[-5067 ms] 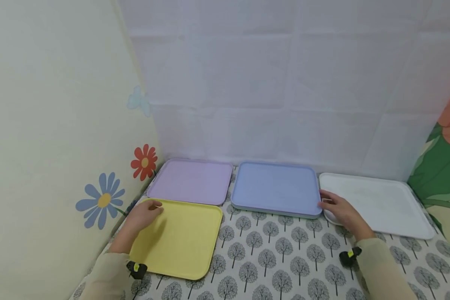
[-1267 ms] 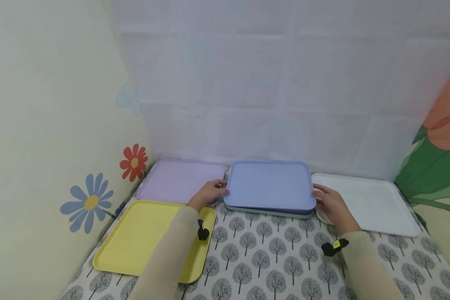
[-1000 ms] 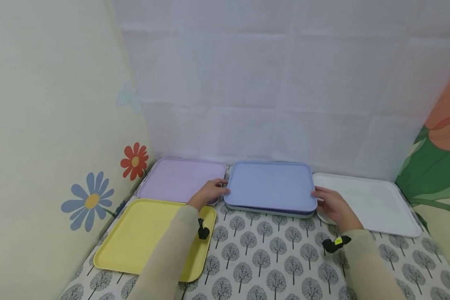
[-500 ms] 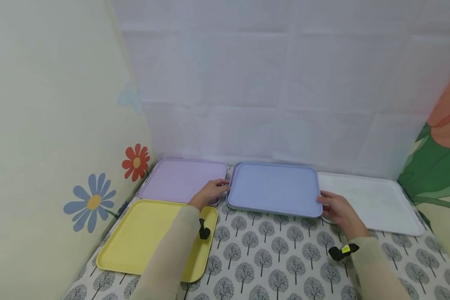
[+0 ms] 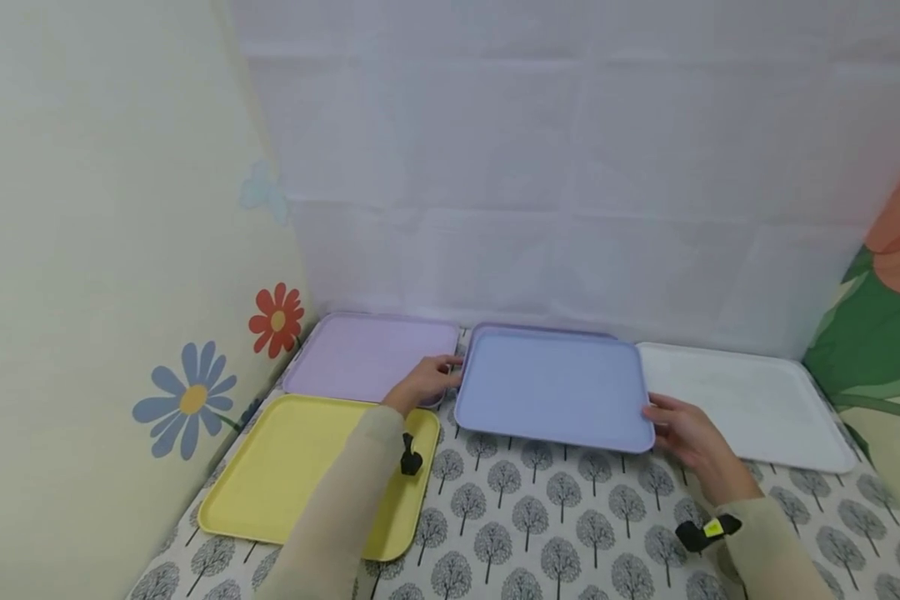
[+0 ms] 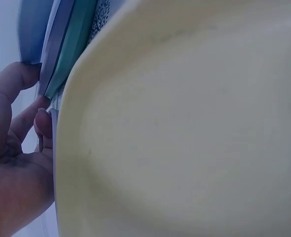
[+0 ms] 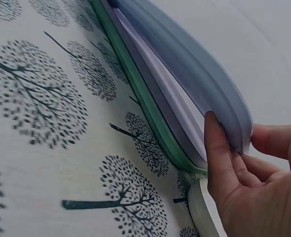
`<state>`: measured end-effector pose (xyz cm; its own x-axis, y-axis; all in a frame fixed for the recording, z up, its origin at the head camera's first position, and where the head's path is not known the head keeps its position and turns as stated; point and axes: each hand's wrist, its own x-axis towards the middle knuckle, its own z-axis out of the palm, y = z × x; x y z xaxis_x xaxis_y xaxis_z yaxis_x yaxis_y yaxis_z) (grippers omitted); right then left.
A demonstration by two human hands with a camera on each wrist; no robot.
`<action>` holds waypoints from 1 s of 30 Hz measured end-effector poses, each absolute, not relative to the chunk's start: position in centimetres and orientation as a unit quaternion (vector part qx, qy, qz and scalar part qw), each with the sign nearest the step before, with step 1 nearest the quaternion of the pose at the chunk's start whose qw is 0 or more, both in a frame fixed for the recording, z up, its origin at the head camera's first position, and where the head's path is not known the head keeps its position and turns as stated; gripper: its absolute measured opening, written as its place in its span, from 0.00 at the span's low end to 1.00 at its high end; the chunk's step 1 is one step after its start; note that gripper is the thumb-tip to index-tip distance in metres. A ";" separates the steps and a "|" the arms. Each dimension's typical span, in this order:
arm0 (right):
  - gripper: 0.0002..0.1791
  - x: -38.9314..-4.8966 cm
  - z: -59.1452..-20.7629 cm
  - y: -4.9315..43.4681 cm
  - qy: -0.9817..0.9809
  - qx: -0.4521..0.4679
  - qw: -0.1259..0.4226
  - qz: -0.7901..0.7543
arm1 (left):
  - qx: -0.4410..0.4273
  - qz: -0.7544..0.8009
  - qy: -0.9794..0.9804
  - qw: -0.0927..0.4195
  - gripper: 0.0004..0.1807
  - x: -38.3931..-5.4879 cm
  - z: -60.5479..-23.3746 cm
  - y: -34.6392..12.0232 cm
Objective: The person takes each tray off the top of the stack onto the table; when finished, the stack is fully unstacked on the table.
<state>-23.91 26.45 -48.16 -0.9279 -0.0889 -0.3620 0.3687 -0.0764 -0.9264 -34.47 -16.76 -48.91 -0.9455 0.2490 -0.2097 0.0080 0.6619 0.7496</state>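
A blue tray [image 5: 555, 387] lies uppermost on a stack at the back middle, its right side raised. My right hand [image 5: 686, 437] pinches that tray's right edge; in the right wrist view the right hand [image 7: 259, 173] has it between thumb and fingers. Under the gap show a purple tray [image 7: 157, 81] and, lowest, a green tray [image 7: 135, 86]. At the stack's left side is my left hand [image 5: 423, 382]. In the left wrist view one fingertip of the left hand [image 6: 14, 148] touches the blue tray [image 6: 34, 29], and another meets the green tray's [image 6: 76, 44] corner.
A yellow tray [image 5: 270, 467] lies front left, under my left forearm. Behind it is a lilac tray [image 5: 375, 354]. To the right lies a white tray [image 5: 750, 404], partly behind my right hand. A cloth printed with trees [image 5: 525, 517] covers the table; walls stand behind and left.
My left hand has left the yellow tray for the stack's left side. Lately the blue tray has slid toward me and rightward with the right hand, baring the purple tray's back edge.
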 end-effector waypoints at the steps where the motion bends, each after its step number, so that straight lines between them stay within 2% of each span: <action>1: 0.40 -23.7 -48.1 26.5 0.664 0.104 0.160 -0.723 | 0.073 0.401 0.901 0.148 0.31 -34.5 -49.0 -16.8; 15: 0.42 -20.3 -48.0 27.1 0.687 0.093 0.165 -0.702 | 0.073 0.390 0.905 0.155 0.31 -34.4 -48.6 -16.6; 30: 0.46 -17.2 -48.4 27.4 0.672 0.144 0.199 -0.699 | 0.045 0.404 0.898 0.169 0.32 -34.0 -48.4 -16.5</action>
<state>-17.19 27.43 -48.37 -0.8795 -0.0845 -0.4683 0.4712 -0.0177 -0.8819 -34.02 -16.52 -48.45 -0.9389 0.2178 -0.2666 -0.0550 0.6694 0.7408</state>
